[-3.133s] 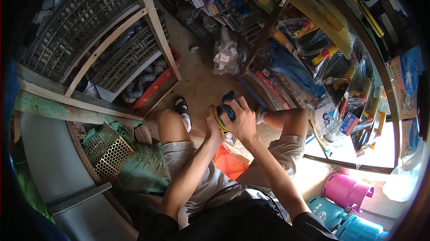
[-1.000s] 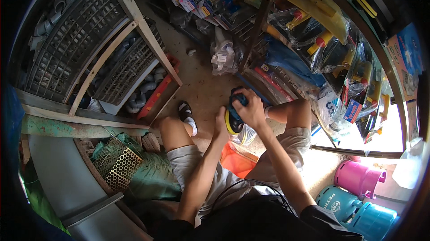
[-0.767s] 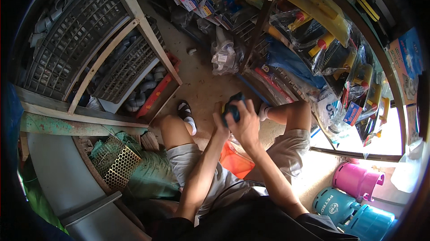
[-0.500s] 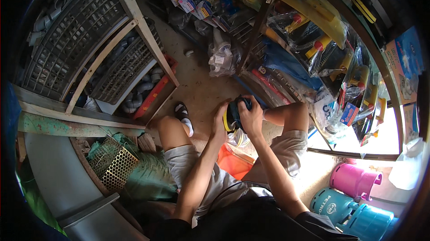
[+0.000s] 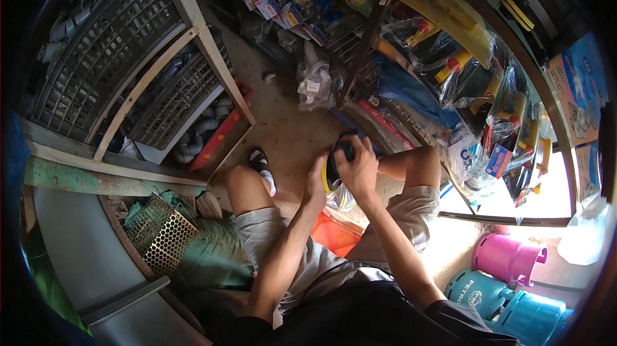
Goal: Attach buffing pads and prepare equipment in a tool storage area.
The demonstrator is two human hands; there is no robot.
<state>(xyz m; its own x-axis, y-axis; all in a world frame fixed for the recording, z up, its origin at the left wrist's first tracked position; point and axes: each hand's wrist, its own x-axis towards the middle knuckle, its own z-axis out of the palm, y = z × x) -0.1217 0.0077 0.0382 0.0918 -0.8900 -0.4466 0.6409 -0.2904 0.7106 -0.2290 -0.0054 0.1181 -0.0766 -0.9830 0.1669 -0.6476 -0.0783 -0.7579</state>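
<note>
Wooden rack (image 5: 207, 56): on your left, with dark slotted crates (image 5: 106, 53) in it and grey pipe fittings showing around them.
Dark-framed shelving (image 5: 366, 44): on your right, crowded with yellow-handled goods (image 5: 453, 66) in clear wrapping.
Grey panel (image 5: 71, 230): curves along the lower left, beside you.
Green sack (image 5: 215, 256): next to that panel, with a gold-coloured perforated sheet (image 5: 170, 242) at its near-left end.
Gas cylinders: three close together at your lower right, pink (image 5: 498, 257), teal (image 5: 472, 291) and blue (image 5: 530, 317).
Wrapped fittings (image 5: 315, 83): pale, bagged, on the floor ahead of you.
Orange material (image 5: 334, 233): low between your thighs.
Right hand (image 5: 358, 171): grips the dark thing from the right, fingers curled over its top.
Left hand (image 5: 315, 179): cups and holds its yellow-edged side.
Dark thing (image 5: 333, 171): rounded, clasped between your two hands, in the gap between your knees; fingers hide much of it, so it may be a hand-held tool.
Clear plastic (image 5: 340, 200): just below it, bunched and shiny.
</note>
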